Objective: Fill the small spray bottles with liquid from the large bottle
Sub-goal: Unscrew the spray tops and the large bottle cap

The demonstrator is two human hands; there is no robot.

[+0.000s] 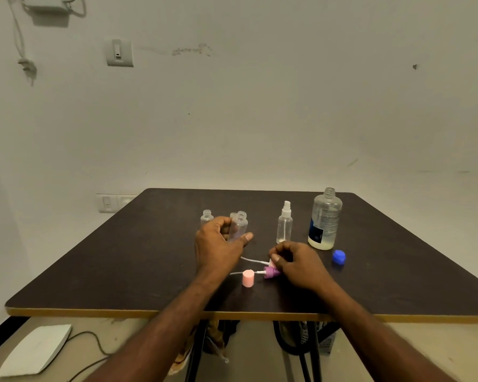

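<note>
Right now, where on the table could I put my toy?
Bare: the table's left side, left of the left hand, and the back strip behind the bottles. Crowded: the middle, around both hands, the pink cap and big bottle.

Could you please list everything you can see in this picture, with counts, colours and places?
Large clear plastic bottle: one, uncapped, pale liquid low inside, table's far right.
Blue cap: one, beside it.
Capped clear spray bottle: one, white sprayer, centre.
Open small clear bottles: three; one far left, one in hand, one behind it.
Pink cylindrical cap: one, near front.
Purple spray head: one, lying down.
Pink spray head: one, mostly hidden.
Dark table: one.
Left hand: grips a bottle.
Right hand: at the spray heads.
</note>
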